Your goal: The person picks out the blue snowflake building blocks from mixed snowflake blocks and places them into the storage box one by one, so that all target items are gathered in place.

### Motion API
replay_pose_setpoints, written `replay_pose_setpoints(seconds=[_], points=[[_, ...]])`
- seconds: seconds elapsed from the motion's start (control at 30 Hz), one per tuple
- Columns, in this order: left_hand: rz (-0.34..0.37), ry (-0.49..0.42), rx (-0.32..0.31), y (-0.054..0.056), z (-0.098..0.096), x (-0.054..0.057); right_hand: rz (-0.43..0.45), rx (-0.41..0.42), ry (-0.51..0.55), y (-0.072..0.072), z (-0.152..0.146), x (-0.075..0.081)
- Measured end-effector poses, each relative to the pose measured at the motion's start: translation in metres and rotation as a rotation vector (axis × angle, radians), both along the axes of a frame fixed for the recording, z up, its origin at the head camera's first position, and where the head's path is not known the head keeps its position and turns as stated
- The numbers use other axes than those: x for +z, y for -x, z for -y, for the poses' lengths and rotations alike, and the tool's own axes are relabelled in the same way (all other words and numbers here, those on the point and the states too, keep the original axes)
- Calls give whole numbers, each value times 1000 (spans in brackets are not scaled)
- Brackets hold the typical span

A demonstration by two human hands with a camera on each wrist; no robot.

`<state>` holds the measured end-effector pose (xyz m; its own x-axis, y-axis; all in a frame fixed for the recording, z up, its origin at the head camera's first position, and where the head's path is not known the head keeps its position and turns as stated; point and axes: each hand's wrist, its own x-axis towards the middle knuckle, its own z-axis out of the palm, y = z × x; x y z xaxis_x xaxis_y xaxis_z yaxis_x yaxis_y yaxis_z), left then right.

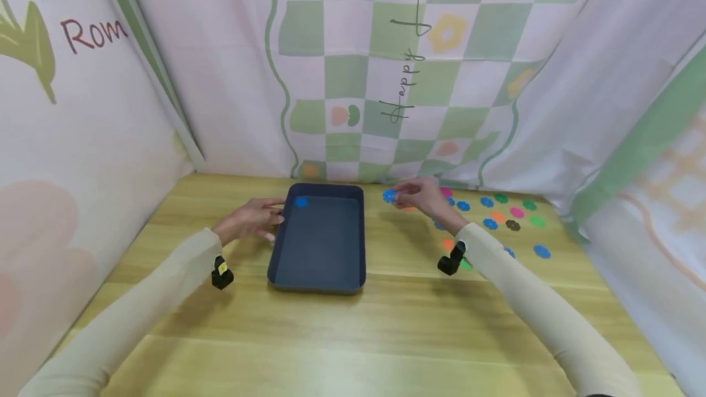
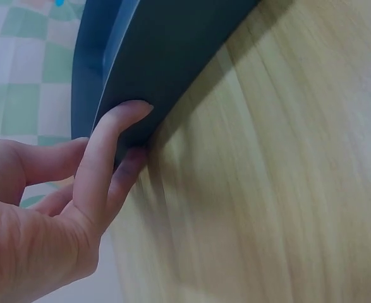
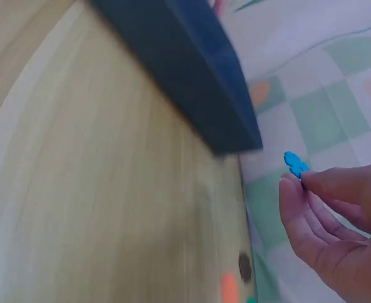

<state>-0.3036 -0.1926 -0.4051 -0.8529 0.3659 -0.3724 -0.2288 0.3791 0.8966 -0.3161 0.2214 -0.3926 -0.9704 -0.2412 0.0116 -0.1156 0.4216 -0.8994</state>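
Note:
My right hand (image 1: 421, 195) pinches a blue flower-shaped disc (image 1: 389, 196) between thumb and fingertips, right of the tray's far end. The right wrist view shows the disc (image 3: 295, 164) nearly edge-on above the fingertips (image 3: 291, 184). A dark blue-grey rectangular tray (image 1: 320, 250) lies on the table, with one blue disc (image 1: 300, 201) in its far left corner. My left hand (image 1: 250, 220) rests its fingers against the tray's left wall. In the left wrist view, a bent finger (image 2: 125, 113) touches the tray's outer side (image 2: 166, 63), not wrapped round it.
Several loose flower-shaped discs lie right of the tray, among them a pink disc (image 1: 516, 212), a brown disc (image 1: 513, 225) and a green disc (image 1: 537, 221). Some are hidden under the right forearm. A patterned curtain (image 1: 397, 78) hangs along the wooden table's (image 1: 309, 336) far edge.

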Motion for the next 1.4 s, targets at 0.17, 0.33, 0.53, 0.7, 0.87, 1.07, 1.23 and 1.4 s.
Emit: replay_pose_setpoints(seconds=[0.17,0.33,0.53,0.7,0.87,1.07,1.23,1.4], points=[[6,-17,-16,2,1,1,149,8,185,10,25,2],[31,-65,-29,1,6,2,212,28,237,17,46,-2],[20,-82,-44,2,6,2,275,9,285,26,72,-2],[13,-68,-42,2,3,0,254,49,303,29,92,-4],[-5,-52,-45,1,5,0,239,118,303,27,119,-11],[2,-39,-33,0,6,3,251,121,241,24,151,-20],[1,-22,-20,-1,4,5,269,79,233,26,172,-26],[7,-32,-14,-1,3,3,280,62,179,27,183,-31]])
